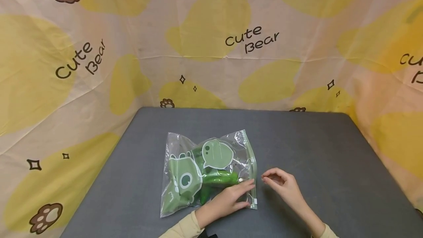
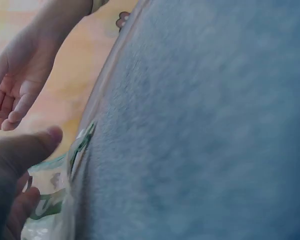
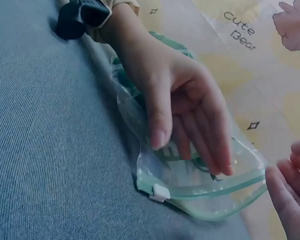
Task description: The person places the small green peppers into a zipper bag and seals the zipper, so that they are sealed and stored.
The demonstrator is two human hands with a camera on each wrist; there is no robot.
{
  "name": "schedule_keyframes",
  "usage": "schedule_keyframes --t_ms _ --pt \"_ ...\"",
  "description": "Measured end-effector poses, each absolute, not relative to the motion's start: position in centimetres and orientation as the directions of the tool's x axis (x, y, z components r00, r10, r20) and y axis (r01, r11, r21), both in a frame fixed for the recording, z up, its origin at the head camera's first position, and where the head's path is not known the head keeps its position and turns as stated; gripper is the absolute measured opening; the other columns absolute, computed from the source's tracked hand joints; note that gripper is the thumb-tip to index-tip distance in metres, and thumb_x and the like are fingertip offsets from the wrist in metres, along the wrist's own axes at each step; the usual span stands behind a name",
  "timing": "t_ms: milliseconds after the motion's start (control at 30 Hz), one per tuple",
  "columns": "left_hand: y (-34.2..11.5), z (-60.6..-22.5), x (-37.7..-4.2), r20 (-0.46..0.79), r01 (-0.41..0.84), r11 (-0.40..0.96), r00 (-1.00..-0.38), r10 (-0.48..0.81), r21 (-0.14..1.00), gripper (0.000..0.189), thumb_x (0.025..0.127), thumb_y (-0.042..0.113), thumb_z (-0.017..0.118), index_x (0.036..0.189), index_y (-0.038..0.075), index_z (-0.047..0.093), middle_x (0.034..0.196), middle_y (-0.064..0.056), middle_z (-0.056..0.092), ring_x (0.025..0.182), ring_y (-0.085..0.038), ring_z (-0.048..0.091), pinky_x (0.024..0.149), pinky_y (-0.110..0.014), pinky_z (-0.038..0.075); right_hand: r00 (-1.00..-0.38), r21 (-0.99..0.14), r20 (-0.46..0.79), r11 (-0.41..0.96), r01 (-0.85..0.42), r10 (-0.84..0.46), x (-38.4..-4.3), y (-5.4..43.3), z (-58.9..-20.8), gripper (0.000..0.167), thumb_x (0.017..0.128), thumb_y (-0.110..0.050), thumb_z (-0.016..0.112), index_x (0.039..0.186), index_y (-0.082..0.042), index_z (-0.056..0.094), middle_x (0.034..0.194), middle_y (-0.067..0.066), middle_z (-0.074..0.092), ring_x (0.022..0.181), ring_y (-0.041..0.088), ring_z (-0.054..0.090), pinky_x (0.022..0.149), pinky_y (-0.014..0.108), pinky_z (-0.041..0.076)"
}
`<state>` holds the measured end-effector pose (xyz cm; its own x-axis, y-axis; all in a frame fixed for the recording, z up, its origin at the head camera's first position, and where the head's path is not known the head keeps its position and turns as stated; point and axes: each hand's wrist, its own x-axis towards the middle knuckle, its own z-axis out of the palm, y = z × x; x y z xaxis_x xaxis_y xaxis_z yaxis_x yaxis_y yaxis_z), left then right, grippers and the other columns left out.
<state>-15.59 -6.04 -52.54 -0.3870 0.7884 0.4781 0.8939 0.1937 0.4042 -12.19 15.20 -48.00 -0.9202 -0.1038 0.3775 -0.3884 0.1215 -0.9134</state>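
A clear zip bag (image 1: 239, 157) with a printed green dinosaur lies flat on the table, its zip edge facing right. Through the plastic show long, glossy green vegetable-like pieces (image 1: 219, 177). My left hand (image 1: 228, 199) rests over the bag's lower right part, fingers extended toward the zip edge and thumb apart from them. The white zip slider (image 3: 160, 193) sits at the near corner of the zip, below that hand in the right wrist view. Just right of the zip edge, my right hand (image 1: 285, 186) hovers with loosely curved fingers and nothing between them.
The dark grey table (image 1: 314, 150) reaches back to a hanging cloth (image 1: 205, 28) printed with "Cute Bear", which also encloses both sides. A black device (image 3: 82, 17) is strapped to the left wrist, beside a cream sleeve (image 1: 185, 227).
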Motion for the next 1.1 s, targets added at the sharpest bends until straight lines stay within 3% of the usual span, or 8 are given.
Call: schedule_keyframes --t_ms 167,400,567,833,1100 --pt "-6.3 -53.7 -15.8 0.485 0.873 0.17 -0.404 0.776 0.456 0.052 0.078 0.016 0.069 0.122 -0.002 0.051 0.128 -0.014 0.047 0.118 -0.016 0.042 0.095 -0.02 0.032 -0.913 -0.928 0.349 0.056 -0.368 -0.211 -12.3 15.4 -49.0 0.01 0.081 0.008 0.059 0.091 0.007 0.059 0.084 0.025 0.058 0.075 0.028 0.062 0.064 0.03 0.053" --pt "-6.3 -54.4 -15.9 0.433 0.831 0.187 -0.449 0.782 0.524 0.053 0.076 0.018 0.071 0.121 -0.002 0.052 0.126 -0.014 0.049 0.116 -0.017 0.045 0.094 -0.019 0.032 -0.89 -0.92 0.369 0.032 -0.391 -0.268 -12.0 15.4 -50.4 0.012 0.081 0.01 0.058 0.092 0.009 0.058 0.086 0.023 0.059 0.081 0.019 0.062 0.067 0.028 0.052" --pt "-6.1 -54.5 -15.9 0.433 0.816 0.177 -0.46 0.775 0.551 0.049 0.078 0.018 0.068 0.121 -0.001 0.053 0.123 -0.012 0.052 0.114 -0.016 0.046 0.094 -0.019 0.033 -0.889 -0.925 0.352 0.035 -0.378 -0.292 -11.8 15.4 -51.2 0.012 0.081 0.011 0.058 0.093 0.009 0.058 0.086 0.025 0.058 0.08 0.022 0.062 0.067 0.028 0.052" --pt "-5.8 -54.3 -15.6 0.459 0.845 0.151 -0.418 0.784 0.513 0.042 0.078 0.013 0.068 0.116 0.0 0.057 0.115 -0.008 0.058 0.108 -0.011 0.051 0.091 -0.016 0.034 -0.861 -0.919 0.366 0.006 -0.394 -0.353 -11.2 14.9 -51.6 0.017 0.075 0.019 0.058 0.091 0.013 0.056 0.083 0.027 0.057 0.075 0.03 0.061 0.065 0.03 0.052" --pt "-5.8 -54.3 -15.1 0.449 0.844 0.152 -0.417 0.79 0.515 0.046 0.074 0.015 0.072 0.115 0.0 0.057 0.113 -0.008 0.059 0.106 -0.011 0.052 0.091 -0.015 0.034 -0.788 -0.869 0.44 0.017 -0.495 -0.431 -10.0 14.4 -51.4 0.023 0.069 0.019 0.064 0.088 0.009 0.057 0.084 0.022 0.056 0.076 0.027 0.058 0.063 0.034 0.052"
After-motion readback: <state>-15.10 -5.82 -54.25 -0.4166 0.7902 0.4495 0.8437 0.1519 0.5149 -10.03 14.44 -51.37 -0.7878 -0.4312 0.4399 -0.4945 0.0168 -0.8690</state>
